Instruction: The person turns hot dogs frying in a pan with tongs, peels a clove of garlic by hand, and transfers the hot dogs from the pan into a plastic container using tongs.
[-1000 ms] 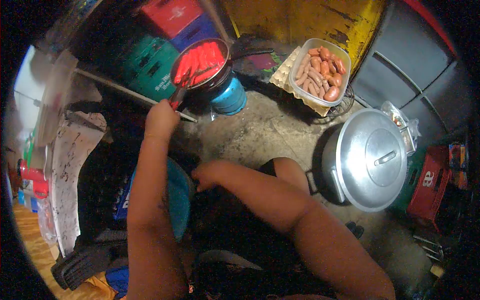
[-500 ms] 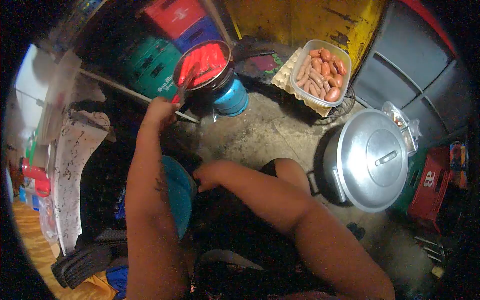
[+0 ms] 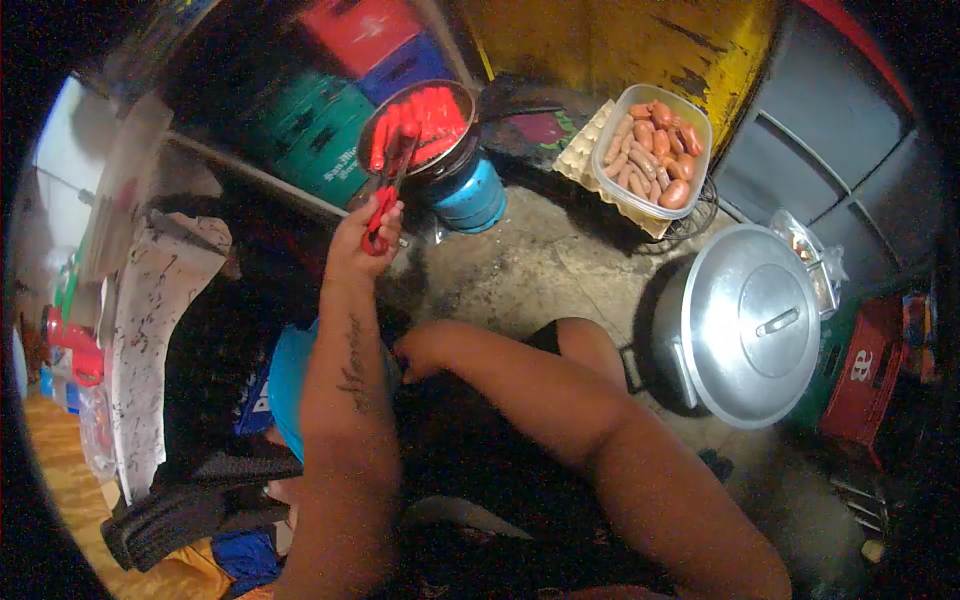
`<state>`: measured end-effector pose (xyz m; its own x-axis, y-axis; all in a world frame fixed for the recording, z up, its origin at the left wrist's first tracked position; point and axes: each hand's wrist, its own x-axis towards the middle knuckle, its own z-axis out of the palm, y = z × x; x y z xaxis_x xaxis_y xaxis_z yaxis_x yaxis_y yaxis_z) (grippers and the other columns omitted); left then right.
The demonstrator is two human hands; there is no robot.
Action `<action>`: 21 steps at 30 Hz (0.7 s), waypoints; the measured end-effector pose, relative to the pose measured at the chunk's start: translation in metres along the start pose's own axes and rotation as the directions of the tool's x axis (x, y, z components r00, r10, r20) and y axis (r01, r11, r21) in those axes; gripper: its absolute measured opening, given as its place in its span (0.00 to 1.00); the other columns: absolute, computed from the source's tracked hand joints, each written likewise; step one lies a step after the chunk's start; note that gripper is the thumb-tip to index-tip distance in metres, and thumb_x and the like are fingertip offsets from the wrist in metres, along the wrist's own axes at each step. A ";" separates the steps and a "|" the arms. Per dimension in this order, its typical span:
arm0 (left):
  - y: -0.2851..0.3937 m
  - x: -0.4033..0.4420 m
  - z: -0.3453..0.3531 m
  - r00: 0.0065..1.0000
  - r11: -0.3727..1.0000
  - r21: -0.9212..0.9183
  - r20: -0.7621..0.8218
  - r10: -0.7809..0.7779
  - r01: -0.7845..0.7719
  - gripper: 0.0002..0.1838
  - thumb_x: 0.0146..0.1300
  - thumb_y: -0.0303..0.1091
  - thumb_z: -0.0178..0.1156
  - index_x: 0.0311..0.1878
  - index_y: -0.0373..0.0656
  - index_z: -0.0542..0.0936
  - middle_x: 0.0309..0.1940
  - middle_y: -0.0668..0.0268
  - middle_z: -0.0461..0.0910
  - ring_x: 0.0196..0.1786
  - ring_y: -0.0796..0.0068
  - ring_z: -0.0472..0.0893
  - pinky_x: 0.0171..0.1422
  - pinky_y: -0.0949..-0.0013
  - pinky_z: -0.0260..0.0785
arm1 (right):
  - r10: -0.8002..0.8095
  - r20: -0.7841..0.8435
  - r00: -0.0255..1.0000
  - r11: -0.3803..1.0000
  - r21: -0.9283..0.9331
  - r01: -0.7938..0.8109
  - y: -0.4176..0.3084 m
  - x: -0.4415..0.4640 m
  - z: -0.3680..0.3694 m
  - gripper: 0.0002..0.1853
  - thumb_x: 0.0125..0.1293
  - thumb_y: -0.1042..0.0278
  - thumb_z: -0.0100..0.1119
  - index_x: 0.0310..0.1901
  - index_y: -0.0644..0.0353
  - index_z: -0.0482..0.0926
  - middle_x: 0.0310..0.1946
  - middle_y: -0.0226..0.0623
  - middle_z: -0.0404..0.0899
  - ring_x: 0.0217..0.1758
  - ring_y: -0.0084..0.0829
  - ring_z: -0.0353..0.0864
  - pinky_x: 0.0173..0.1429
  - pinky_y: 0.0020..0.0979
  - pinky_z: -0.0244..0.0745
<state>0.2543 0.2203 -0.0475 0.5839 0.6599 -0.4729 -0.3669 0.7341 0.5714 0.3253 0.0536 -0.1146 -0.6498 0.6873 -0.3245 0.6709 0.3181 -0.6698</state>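
Observation:
My left hand (image 3: 368,240) is closed around red-handled tongs (image 3: 381,215), palm turned up. Their metal arms reach over a dark frying pan (image 3: 468,125) of bright red hotdogs (image 3: 437,112). The tips are among the hotdogs; whether they pinch one I cannot tell. Under the pan stands a blue gas canister (image 3: 472,200). My right hand (image 3: 424,347) rests low near my lap with curled fingers, by the edge of a curved teal object (image 3: 289,385) partly behind my left forearm. What those fingers hold, if anything, is hidden.
A plastic tub (image 3: 608,178) of sausages sits on egg trays (image 3: 577,160) beyond the pan. To the right stands a big lidded aluminium pot (image 3: 745,320). Crates stand behind the pan, including a green one (image 3: 318,140); a red crate (image 3: 862,370) is far right.
My left hand has turned palm up and shifted right, bringing the tongs into clearer view over the pan. My right hand stays nearly still. The whole view has shifted slightly.

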 end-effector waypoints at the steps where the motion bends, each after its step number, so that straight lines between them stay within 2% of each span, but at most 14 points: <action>1: -0.002 0.002 0.000 0.999 0.997 -0.069 0.019 -0.031 0.032 0.22 0.70 0.41 0.61 0.56 0.30 0.73 0.36 0.56 0.80 0.27 0.76 0.78 0.26 0.76 0.73 | -0.002 0.001 1.000 1.000 0.002 0.002 0.003 0.004 0.003 0.32 0.58 0.44 0.68 0.60 0.52 0.78 0.54 0.46 0.82 0.59 0.50 0.80 0.62 0.51 0.73; 4: -0.010 0.003 0.004 1.000 0.971 -0.240 0.021 -0.012 0.016 0.25 0.71 0.40 0.60 0.56 0.25 0.71 0.34 0.57 0.79 0.27 0.76 0.78 0.27 0.77 0.72 | -0.002 0.026 1.000 1.000 0.011 0.002 0.003 0.005 0.003 0.32 0.58 0.44 0.68 0.63 0.48 0.77 0.55 0.44 0.82 0.59 0.50 0.80 0.62 0.50 0.73; 7: -0.014 0.002 0.009 0.996 0.947 -0.317 0.085 -0.025 0.051 0.27 0.71 0.42 0.59 0.56 0.21 0.69 0.33 0.58 0.78 0.27 0.77 0.78 0.26 0.79 0.71 | -0.048 0.055 0.997 0.999 0.008 0.048 0.007 0.014 0.007 0.32 0.59 0.45 0.67 0.64 0.43 0.76 0.55 0.42 0.82 0.59 0.49 0.80 0.63 0.50 0.73; 8: -0.013 0.001 0.011 0.994 0.944 -0.324 0.105 -0.033 0.066 0.27 0.72 0.42 0.58 0.56 0.21 0.69 0.33 0.58 0.78 0.27 0.77 0.77 0.26 0.79 0.71 | -0.071 0.064 0.995 0.997 0.005 0.071 0.010 0.018 0.010 0.31 0.59 0.46 0.67 0.65 0.42 0.76 0.55 0.42 0.82 0.59 0.49 0.80 0.63 0.50 0.73; 10: -0.011 -0.002 0.014 0.988 0.936 -0.338 0.146 -0.051 0.098 0.28 0.72 0.43 0.57 0.56 0.21 0.69 0.33 0.57 0.78 0.27 0.77 0.77 0.25 0.79 0.70 | 0.002 0.080 0.997 0.998 0.054 -0.007 0.002 0.003 0.000 0.32 0.60 0.47 0.67 0.65 0.45 0.75 0.57 0.43 0.81 0.60 0.49 0.79 0.63 0.50 0.72; 13: -0.009 -0.020 0.026 0.992 0.970 -0.241 0.126 -0.011 0.042 0.27 0.73 0.45 0.56 0.56 0.24 0.71 0.33 0.57 0.79 0.27 0.77 0.77 0.24 0.78 0.69 | 0.046 0.039 0.998 0.997 0.055 -0.049 0.002 -0.001 0.002 0.33 0.60 0.47 0.67 0.66 0.50 0.75 0.60 0.45 0.79 0.62 0.49 0.77 0.65 0.50 0.72; 16: -0.010 -0.046 0.044 0.985 0.978 0.115 0.039 0.169 -0.173 0.24 0.73 0.46 0.56 0.55 0.30 0.73 0.33 0.57 0.80 0.26 0.76 0.78 0.22 0.77 0.69 | 0.021 -0.029 0.999 0.999 0.034 -0.021 0.011 0.009 0.015 0.34 0.60 0.47 0.67 0.65 0.54 0.74 0.61 0.47 0.77 0.64 0.49 0.76 0.66 0.50 0.71; 17: -0.007 -0.052 0.047 0.980 0.931 0.319 -0.025 0.197 -0.179 0.23 0.73 0.45 0.56 0.55 0.32 0.73 0.33 0.58 0.80 0.26 0.76 0.78 0.22 0.77 0.69 | 0.008 -0.051 0.999 1.000 0.028 -0.007 0.014 0.014 0.019 0.34 0.60 0.47 0.67 0.65 0.55 0.74 0.62 0.47 0.77 0.65 0.49 0.76 0.66 0.49 0.71; 19: 0.004 -0.063 0.046 0.948 0.725 0.677 -0.133 0.289 -0.126 0.21 0.72 0.45 0.57 0.55 0.36 0.74 0.33 0.58 0.81 0.25 0.76 0.79 0.22 0.76 0.69 | -0.022 -0.015 1.000 0.999 0.026 0.022 0.014 0.012 0.014 0.35 0.60 0.47 0.67 0.66 0.55 0.73 0.61 0.48 0.77 0.64 0.50 0.76 0.66 0.50 0.71; 20: 0.010 -0.063 0.037 0.935 0.610 0.784 -0.119 0.334 -0.118 0.19 0.71 0.45 0.58 0.51 0.37 0.76 0.33 0.60 0.82 0.24 0.77 0.80 0.22 0.75 0.70 | -0.038 0.004 0.999 0.999 0.026 0.037 0.014 0.011 0.012 0.35 0.60 0.47 0.67 0.66 0.55 0.73 0.60 0.48 0.78 0.64 0.50 0.76 0.66 0.50 0.71; 21: 0.013 -0.070 0.042 0.913 0.489 0.870 -0.153 0.378 -0.057 0.18 0.70 0.44 0.60 0.50 0.37 0.77 0.33 0.59 0.83 0.27 0.73 0.81 0.25 0.72 0.72 | -0.005 0.045 0.999 0.997 0.074 0.002 0.014 0.009 0.009 0.35 0.60 0.47 0.67 0.66 0.55 0.72 0.60 0.48 0.78 0.64 0.50 0.76 0.66 0.50 0.71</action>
<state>0.2391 0.1772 0.0206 0.2837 0.9046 -0.3182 0.4177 0.1821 0.8901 0.3254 0.0586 -0.1324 -0.6687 0.6557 -0.3506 0.6416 0.2705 -0.7178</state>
